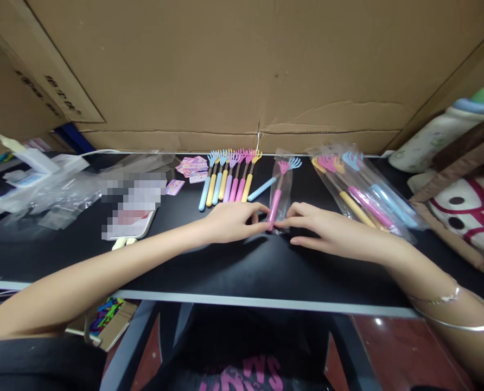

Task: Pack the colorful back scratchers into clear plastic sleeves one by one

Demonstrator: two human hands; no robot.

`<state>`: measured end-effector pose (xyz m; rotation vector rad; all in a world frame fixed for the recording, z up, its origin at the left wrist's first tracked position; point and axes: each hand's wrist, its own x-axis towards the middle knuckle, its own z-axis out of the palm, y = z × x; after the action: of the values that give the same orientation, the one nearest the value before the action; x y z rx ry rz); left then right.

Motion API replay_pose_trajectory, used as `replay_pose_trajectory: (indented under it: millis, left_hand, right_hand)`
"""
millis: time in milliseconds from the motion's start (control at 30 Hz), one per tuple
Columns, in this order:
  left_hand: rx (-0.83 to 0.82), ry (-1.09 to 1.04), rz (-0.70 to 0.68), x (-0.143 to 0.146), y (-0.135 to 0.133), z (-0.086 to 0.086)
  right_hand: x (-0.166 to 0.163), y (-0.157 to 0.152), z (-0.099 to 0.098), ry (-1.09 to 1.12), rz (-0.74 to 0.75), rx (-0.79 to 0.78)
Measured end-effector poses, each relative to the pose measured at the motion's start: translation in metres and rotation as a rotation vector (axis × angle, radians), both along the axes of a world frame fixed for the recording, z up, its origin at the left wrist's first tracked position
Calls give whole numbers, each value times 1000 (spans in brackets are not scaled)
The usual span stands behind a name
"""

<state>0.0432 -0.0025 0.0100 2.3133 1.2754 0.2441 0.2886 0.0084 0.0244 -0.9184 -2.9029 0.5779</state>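
Observation:
A pink back scratcher (275, 205) lies inside a clear plastic bag (285, 198) on the black table. My left hand (236, 221) pinches the lower end of its handle between thumb and index finger. From the other side, my right hand (323, 227) touches the bag's lower end with its fingertips, its thumb held apart below. A loose blue back scratcher (262, 189) lies slanted, its head behind the bag. To the left is a row of unbagged scratchers (226, 182) in blue, yellow, purple and pink. Bagged scratchers (364, 193) lie beyond my right hand.
Small printed cards (192, 167) are piled behind my left forearm. A phone (138, 209), partly blurred, and crumpled clear bags (69, 190) lie at left. A cardboard wall (234, 70) closes the back. At right stand a bottle (437, 136) and a patterned bag (465, 209).

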Motion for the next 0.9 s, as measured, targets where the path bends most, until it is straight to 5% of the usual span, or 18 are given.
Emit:
replay_pose_trajectory:
  millis: [333, 600, 900]
  left_hand:
    - [-397, -342, -42, 5, 15, 1]
    - [-252, -210, -97, 12, 22, -4]
    - [-507, -439, 45, 2, 20, 5]
  right_hand:
    - [-1, -2, -2, 43, 11, -25]
    - [-1, -2, -2, 54, 26, -43]
    - [0, 2, -12, 133, 3, 34]
